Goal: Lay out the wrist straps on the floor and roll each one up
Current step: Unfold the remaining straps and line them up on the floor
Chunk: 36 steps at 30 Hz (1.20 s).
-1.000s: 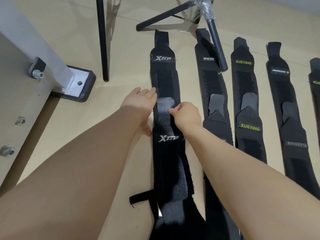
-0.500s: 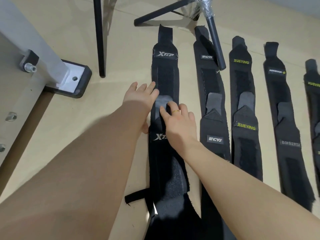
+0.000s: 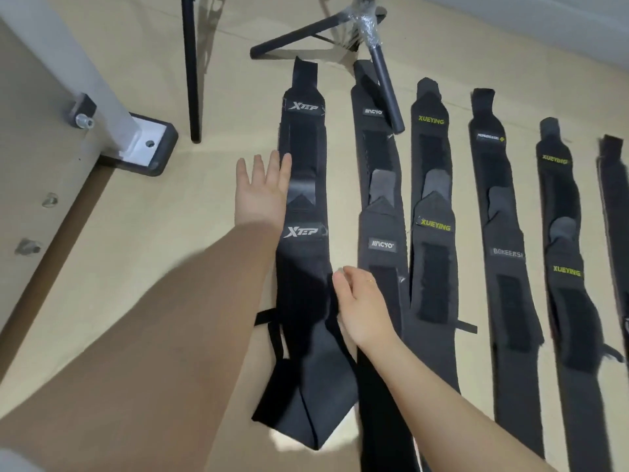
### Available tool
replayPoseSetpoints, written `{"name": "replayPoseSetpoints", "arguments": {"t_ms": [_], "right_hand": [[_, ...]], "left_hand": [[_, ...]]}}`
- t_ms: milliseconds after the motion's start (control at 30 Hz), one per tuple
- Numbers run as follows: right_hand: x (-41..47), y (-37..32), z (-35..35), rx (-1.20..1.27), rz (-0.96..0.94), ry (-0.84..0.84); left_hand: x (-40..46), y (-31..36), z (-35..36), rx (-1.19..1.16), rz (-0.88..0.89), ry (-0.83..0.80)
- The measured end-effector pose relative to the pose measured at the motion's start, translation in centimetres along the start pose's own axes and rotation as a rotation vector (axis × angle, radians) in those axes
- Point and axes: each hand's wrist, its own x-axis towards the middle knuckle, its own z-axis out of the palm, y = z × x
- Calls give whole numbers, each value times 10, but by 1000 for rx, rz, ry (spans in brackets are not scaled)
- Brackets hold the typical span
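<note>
Right hand has slid from the XTEP strap middle toward its lower right edge, fingers loosely spread; left hand stays flat beside it, fingers spread on floor.

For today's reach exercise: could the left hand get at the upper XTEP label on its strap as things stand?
Probably yes: the left hand lies open beside the XTEP strap, and nothing lies between it and the upper label.

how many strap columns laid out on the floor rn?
6 black fabric wrist strap columns, left to right: XTEP, IIACYO, XUEYING, BOKEERSI, second XUEYING, one cut off at the right edge. More may lie beyond.
</note>
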Motion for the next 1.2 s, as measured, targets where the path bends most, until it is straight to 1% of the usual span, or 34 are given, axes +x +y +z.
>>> {"name": "replayPoseSetpoints", "arguments": {"t_ms": [67, 100, 167, 200, 233, 267, 300, 333, 367, 433, 500, 567, 633, 667, 700, 767, 867, 933, 1000, 1133, 1200], "right_hand": [[-21, 7, 5, -26, 24, 37], [-32, 9, 7, -40, 50, 33], [-53, 15, 9, -115, 129, -19], [-61, 18, 10, -137, 166, -39], [-68, 21, 12, -125, 183, -42], [-75, 23, 14, -85, 182, -31], [-80, 23, 16, -47, 170, -20], [-84, 23, 17, -27, 154, -16], [-87, 25, 19, -15, 154, -22], [-93, 26, 19, 52, 231, -54], [-101, 29, 14, 257, 364, -110], [-111, 37, 9, 464, 438, -240], [-121, 41, 6, 440, 405, -395], [-127, 41, 7, 411, 371, -435], [-131, 42, 11, 399, 342, -450], [-134, 44, 21, 464, 255, -429], [-140, 37, 35, 604, 74, -386], [-145, 32, 33, 656, 9, -375], [-148, 31, 20, 644, -20, -384], [-158, 46, -2, 358, -37, -404], [-166, 59, -2, 314, 50, -400]], "left_hand": [[-16, 2, 4, -182, -45, 49], [-27, 3, 6, -301, -39, 104], [-58, 11, 6, -503, 48, 277], [-75, 17, 8, -578, 124, 344], [-94, 22, 10, -643, 211, 289], [-113, 28, 15, -681, 280, 151], [-129, 31, 22, -685, 324, -24], [-140, 33, 30, -662, 338, -157], [-148, 35, 37, -628, 337, -221], [-153, 36, 45, -562, 354, -267], [-152, 38, 46, -508, 373, -286], [-147, 38, 45, -447, 391, -306], [-143, 37, 43, -470, 388, -350], [-141, 36, 41, -507, 380, -390], [-138, 35, 39, -541, 372, -429], [-137, 34, 36, -571, 360, -485], [-138, 35, 35, -554, 353, -477], [-139, 37, 37, -546, 346, -466], [-140, 37, 37, -531, 345, -447], [-141, 40, 40, -402, 378, -371], [-142, 41, 40, -356, 365, -361]]}}
